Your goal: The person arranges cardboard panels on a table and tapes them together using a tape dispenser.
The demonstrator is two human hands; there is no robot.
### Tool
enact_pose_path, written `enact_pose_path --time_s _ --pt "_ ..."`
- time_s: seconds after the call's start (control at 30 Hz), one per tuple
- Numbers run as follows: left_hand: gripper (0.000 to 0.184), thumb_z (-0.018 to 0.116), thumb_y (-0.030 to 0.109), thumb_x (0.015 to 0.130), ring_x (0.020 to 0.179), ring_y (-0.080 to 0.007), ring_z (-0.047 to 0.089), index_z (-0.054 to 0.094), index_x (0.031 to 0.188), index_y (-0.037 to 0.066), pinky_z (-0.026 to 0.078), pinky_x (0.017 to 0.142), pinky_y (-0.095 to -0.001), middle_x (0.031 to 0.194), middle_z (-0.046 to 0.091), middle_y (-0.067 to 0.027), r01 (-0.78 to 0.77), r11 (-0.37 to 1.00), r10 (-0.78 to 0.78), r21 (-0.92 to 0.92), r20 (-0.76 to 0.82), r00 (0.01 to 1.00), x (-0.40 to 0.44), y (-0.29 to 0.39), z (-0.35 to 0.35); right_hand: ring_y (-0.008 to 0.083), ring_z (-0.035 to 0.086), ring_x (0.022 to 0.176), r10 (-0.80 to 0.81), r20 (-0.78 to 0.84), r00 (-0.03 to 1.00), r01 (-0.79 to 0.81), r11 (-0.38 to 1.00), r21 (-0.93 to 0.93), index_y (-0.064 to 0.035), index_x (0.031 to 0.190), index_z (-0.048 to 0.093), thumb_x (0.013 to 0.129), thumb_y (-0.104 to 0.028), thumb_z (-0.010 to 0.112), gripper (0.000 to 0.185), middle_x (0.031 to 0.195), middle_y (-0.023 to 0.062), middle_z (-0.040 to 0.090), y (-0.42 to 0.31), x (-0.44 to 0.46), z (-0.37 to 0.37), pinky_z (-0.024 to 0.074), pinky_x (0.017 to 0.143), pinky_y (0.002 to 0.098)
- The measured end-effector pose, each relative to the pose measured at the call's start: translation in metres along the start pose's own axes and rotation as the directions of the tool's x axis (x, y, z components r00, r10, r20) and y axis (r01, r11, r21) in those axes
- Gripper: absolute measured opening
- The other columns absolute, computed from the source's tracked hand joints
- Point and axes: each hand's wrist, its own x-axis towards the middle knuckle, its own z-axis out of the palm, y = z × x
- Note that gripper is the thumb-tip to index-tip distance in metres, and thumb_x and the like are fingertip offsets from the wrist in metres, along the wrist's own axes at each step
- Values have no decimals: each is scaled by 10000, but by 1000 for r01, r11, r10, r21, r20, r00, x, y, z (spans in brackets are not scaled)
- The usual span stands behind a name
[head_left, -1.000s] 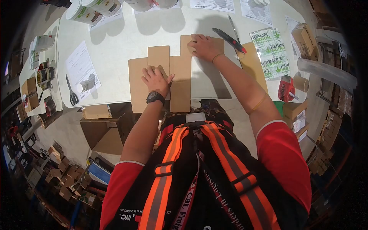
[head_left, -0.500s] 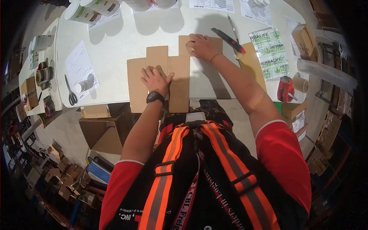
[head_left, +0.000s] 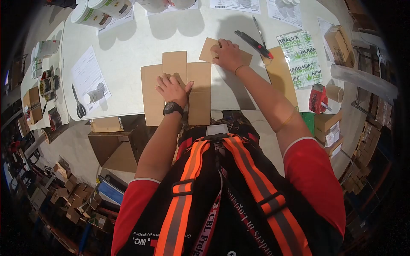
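Observation:
My left hand (head_left: pixel 174 90) lies with its fingers spread on a flat, cut cardboard sheet (head_left: pixel 199 94) at the table's front edge. A tab of the sheet sticks up beyond my fingers. My right hand (head_left: pixel 227 55), fingers curled, grips a smaller cardboard piece (head_left: pixel 208 49), which lies tilted and apart from the sheet's upper right corner. Just right of that hand are a black and red box cutter (head_left: pixel 253 44) and a thin silver tool (head_left: pixel 259 31). A brown cardboard piece (head_left: pixel 280 73) lies partly under a green and white printed packet (head_left: pixel 300 57).
White tubs (head_left: pixel 90 15) and papers line the table's far side. Scissors (head_left: pixel 78 102) and a small bottle (head_left: pixel 94 96) on a paper (head_left: pixel 90 72) are at left. A red tape dispenser (head_left: pixel 317 99), tape roll (head_left: pixel 335 93) and small box (head_left: pixel 340 46) are at right.
The smaller cardboard piece under my right hand has turned clockwise and come away from the sheet's upper right part. My left hand has stayed on the sheet.

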Motion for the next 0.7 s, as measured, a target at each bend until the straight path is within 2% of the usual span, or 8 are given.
enact_pose_path --time_s 0.13,0.2,0.33,0.43,0.5,0.7 --pt "808 537 669 834 1364 -482 222 470 1194 -51 215 1050 -649 1414 350 -272 -1 1000 1 -1 -2 1000 0 -1 3 292 510 1076 88 -19 996 -88 996 2 -207 1006 665 725 -343 699 313 1108 99 517 -6 -5 -3 415 851 467" --pt "812 534 671 834 1364 -483 221 468 1198 -53 214 1050 -650 1414 349 -273 -2 1000 2 2 -5 1000 0 -2 5 302 510 1061 211 74 975 -215 976 38 -196 1011 655 741 -346 682 311 1099 108 515 -11 -9 -10 417 851 469" --pt "818 530 673 835 1365 -485 215 464 1212 -50 212 1050 -651 1418 341 -276 -1 1000 1 4 10 1000 0 -1 3 316 513 1048 287 52 957 -290 955 65 -177 1011 641 753 -331 678 304 1092 116 515 -15 -20 -11 435 842 472" --pt "827 526 679 834 1369 -485 208 459 1223 -47 211 1052 -653 1421 336 -276 1 1000 -1 -9 9 1000 0 -2 4 333 520 1040 365 93 926 -372 926 73 -167 1039 634 761 -323 675 321 1087 127 511 -17 -27 -14 486 805 470" --pt "832 524 683 833 1372 -485 203 457 1229 -46 208 1055 -655 1423 333 -275 3 1000 -3 -20 9 1000 0 -2 5 349 527 1051 449 160 879 -467 878 103 -156 1096 618 726 -342 736 431 1111 141 500 -20 -31 -17 514 819 455" --pt "836 538 679 828 1383 -485 186 450 1238 -45 203 1064 -661 1436 321 -270 16 1000 -15 -21 37 999 0 -1 1 372 538 1038 499 163 851 -522 838 158 -135 1128 574 736 -354 734 476 1118 166 477 -26 -44 -16 524 836 464"
